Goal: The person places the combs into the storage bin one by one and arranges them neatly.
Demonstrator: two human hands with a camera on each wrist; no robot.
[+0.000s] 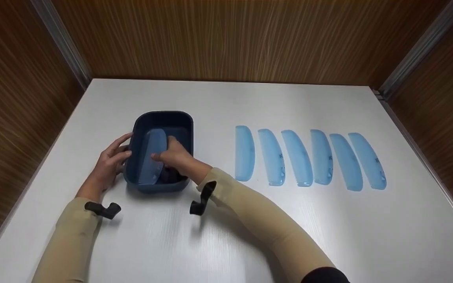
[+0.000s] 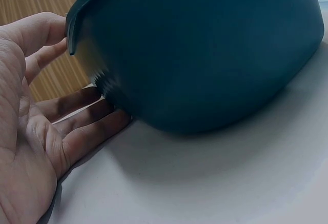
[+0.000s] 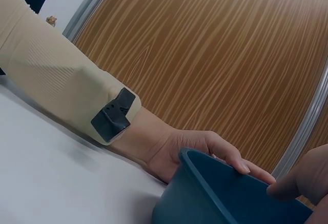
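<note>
A dark blue plastic bin (image 1: pixel 162 114) stands on the white table at the left. My right hand (image 1: pixel 174 155) reaches down into it and pinches a translucent light-blue comb (image 1: pixel 150 159), which leans against the bin's left inner side. My left hand (image 1: pixel 108 164) lies against the outside of the bin's left wall with fairly straight fingers. In the left wrist view those fingers (image 2: pixel 87 126) rest on the table at the foot of the bin (image 2: pixel 205 55). The right wrist view shows the left hand (image 3: pixel 200 147) at the bin's rim (image 3: pixel 205 183).
Several more light-blue combs lie side by side in a row right of the bin, from the nearest (image 1: pixel 244 153) to the farthest (image 1: pixel 368 161). Wood-grain walls (image 1: pixel 226 39) close in the table at the back and on both sides.
</note>
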